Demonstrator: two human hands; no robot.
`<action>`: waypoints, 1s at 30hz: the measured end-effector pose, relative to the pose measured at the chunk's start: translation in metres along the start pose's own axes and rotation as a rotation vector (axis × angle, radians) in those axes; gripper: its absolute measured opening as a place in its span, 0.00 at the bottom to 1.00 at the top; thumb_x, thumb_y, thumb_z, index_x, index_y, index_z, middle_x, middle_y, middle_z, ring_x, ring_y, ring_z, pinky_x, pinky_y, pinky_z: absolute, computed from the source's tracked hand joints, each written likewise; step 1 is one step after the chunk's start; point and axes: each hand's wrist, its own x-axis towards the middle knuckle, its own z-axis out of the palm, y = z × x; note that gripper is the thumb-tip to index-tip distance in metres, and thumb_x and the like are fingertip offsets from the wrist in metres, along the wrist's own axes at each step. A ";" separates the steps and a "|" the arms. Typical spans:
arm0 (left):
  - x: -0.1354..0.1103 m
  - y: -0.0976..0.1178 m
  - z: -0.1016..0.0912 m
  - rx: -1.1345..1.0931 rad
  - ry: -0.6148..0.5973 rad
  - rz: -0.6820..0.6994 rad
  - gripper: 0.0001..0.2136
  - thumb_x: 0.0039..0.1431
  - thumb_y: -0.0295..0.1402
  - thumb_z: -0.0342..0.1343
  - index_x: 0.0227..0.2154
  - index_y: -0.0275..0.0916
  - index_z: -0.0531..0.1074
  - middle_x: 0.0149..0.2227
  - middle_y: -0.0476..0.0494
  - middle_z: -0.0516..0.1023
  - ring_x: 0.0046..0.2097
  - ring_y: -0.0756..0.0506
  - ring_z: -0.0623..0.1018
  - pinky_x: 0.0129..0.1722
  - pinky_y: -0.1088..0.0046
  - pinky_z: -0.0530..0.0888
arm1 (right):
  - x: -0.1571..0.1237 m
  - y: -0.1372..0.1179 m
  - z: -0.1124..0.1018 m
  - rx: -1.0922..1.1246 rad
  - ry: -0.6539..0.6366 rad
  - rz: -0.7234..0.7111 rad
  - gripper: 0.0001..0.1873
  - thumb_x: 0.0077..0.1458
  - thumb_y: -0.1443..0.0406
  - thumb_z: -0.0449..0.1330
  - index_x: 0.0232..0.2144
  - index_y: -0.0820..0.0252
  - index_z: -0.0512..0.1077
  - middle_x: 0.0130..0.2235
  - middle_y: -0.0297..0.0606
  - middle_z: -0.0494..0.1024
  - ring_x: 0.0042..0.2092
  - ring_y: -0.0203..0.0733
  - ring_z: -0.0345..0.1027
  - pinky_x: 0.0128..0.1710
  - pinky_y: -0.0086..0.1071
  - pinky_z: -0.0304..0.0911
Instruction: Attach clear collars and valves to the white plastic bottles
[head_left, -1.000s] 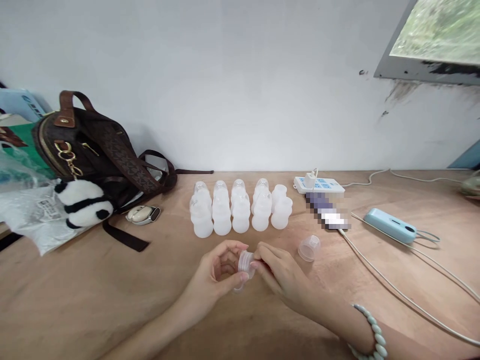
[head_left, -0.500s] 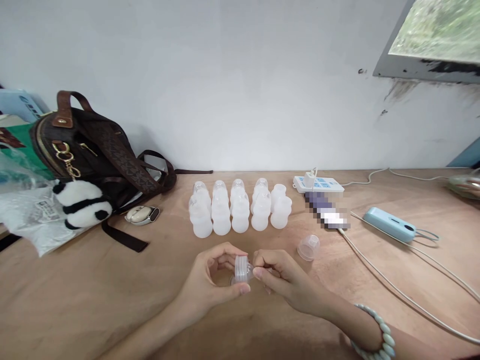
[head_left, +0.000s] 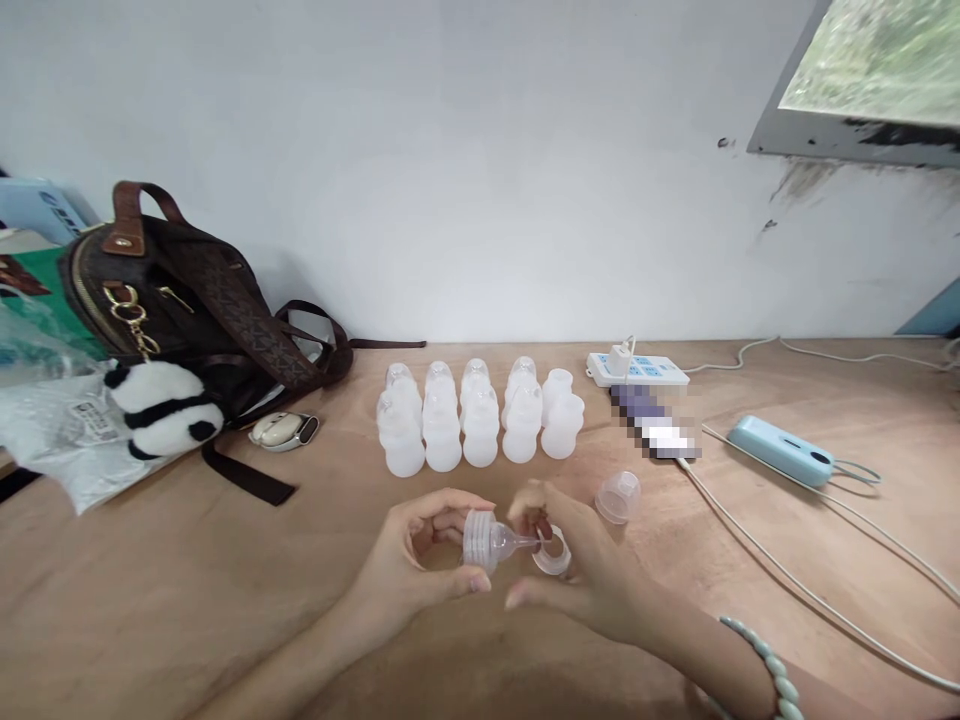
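Note:
My left hand grips a clear ribbed bottle collar between thumb and fingers, holding it just above the table. Out of the collar's right side comes a clear teat, drawn to a thin point. My right hand is at that point, its thumb apart from its curled fingers; whether a fingertip touches the teat is hard to see. A clear ring-shaped part shows between the thumb and fingers of my right hand, seemingly lying on the table. A clear domed cap sits just beyond.
Two rows of frosted baby bottles, most with clear domed tops, stand in front. To the left are a brown backpack with a panda charm and a smartwatch. On the right lie a power strip, a phone, cables and a blue power bank.
My right thumb has moved away from its fingers, which pinched the teat before. More of the teat shows, longer and thinner. The clear ring-shaped part has come into fuller view.

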 end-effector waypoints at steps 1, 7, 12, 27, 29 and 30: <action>0.000 -0.001 0.002 -0.024 0.003 0.000 0.24 0.43 0.35 0.73 0.44 0.39 0.73 0.36 0.45 0.81 0.38 0.45 0.78 0.39 0.72 0.72 | -0.001 0.000 0.003 -0.063 0.026 -0.049 0.21 0.55 0.50 0.64 0.40 0.59 0.66 0.33 0.35 0.70 0.32 0.36 0.62 0.30 0.29 0.62; -0.001 -0.006 0.009 -0.112 -0.064 -0.029 0.31 0.43 0.41 0.73 0.48 0.43 0.63 0.34 0.49 0.78 0.34 0.48 0.76 0.36 0.73 0.70 | -0.003 0.003 0.009 -0.256 0.053 -0.214 0.16 0.61 0.58 0.60 0.48 0.61 0.70 0.39 0.41 0.69 0.39 0.41 0.67 0.36 0.33 0.67; -0.002 -0.010 0.003 -0.086 -0.046 0.062 0.28 0.59 0.49 0.59 0.57 0.47 0.56 0.47 0.40 0.74 0.43 0.43 0.74 0.38 0.69 0.71 | 0.008 0.023 -0.027 -0.384 0.188 -0.084 0.15 0.56 0.56 0.63 0.43 0.58 0.72 0.46 0.46 0.67 0.43 0.46 0.67 0.41 0.40 0.69; -0.005 -0.007 0.001 0.291 0.077 -0.010 0.14 0.64 0.40 0.55 0.50 0.46 0.67 0.53 0.43 0.68 0.53 0.40 0.68 0.53 0.63 0.65 | 0.018 0.034 -0.070 -0.257 0.202 0.186 0.11 0.53 0.57 0.63 0.29 0.59 0.73 0.37 0.40 0.70 0.37 0.43 0.67 0.33 0.35 0.62; -0.005 -0.009 0.002 0.278 0.085 0.021 0.18 0.63 0.38 0.57 0.54 0.48 0.64 0.58 0.43 0.64 0.58 0.39 0.65 0.56 0.62 0.63 | 0.018 0.027 -0.064 0.025 0.174 0.161 0.14 0.54 0.54 0.62 0.29 0.59 0.74 0.38 0.41 0.71 0.40 0.44 0.68 0.35 0.35 0.63; -0.005 -0.011 0.003 0.249 0.077 0.027 0.21 0.62 0.38 0.58 0.56 0.49 0.62 0.60 0.42 0.63 0.59 0.39 0.65 0.57 0.62 0.63 | 0.018 0.024 -0.058 0.150 0.150 0.149 0.17 0.54 0.51 0.62 0.30 0.59 0.75 0.39 0.41 0.72 0.40 0.45 0.68 0.37 0.35 0.63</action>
